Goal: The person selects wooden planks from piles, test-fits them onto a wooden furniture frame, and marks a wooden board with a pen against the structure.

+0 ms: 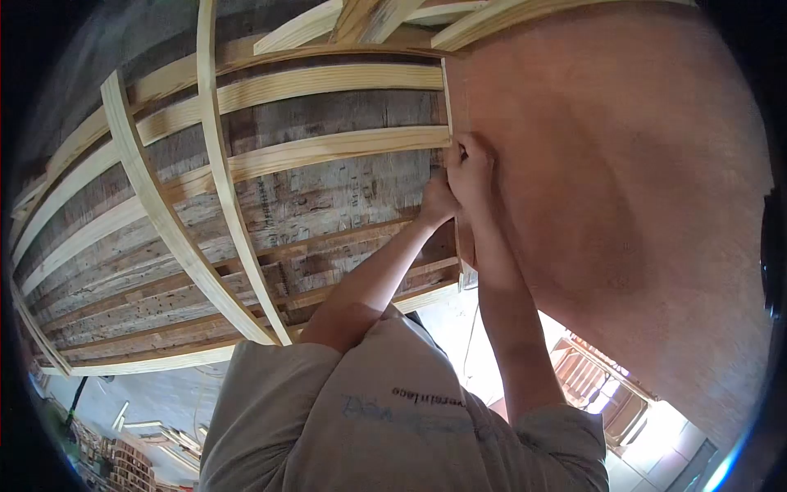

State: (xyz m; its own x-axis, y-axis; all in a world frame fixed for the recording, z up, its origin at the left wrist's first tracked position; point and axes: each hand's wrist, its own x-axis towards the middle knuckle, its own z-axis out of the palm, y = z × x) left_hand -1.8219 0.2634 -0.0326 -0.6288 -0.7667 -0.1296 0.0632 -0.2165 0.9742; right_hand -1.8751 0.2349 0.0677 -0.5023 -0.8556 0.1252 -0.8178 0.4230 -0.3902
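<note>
We see matt, smooth wood on the reddish panel [598,148], pale wood on the slats [328,148], and rough, worn wood on the boards [311,197].

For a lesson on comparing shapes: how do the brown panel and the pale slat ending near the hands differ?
The panel is broad, the slat narrow. The panel is reddish brown, the slat pale yellow. The panel fills the right side; the slat runs left. Both look wooden.

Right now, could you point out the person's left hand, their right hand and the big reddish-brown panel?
Left hand [438,199]: head view, middle of the hand.
Right hand [473,175]: head view, middle of the hand.
Reddish-brown panel [631,148]: head view, its broad face.
</note>
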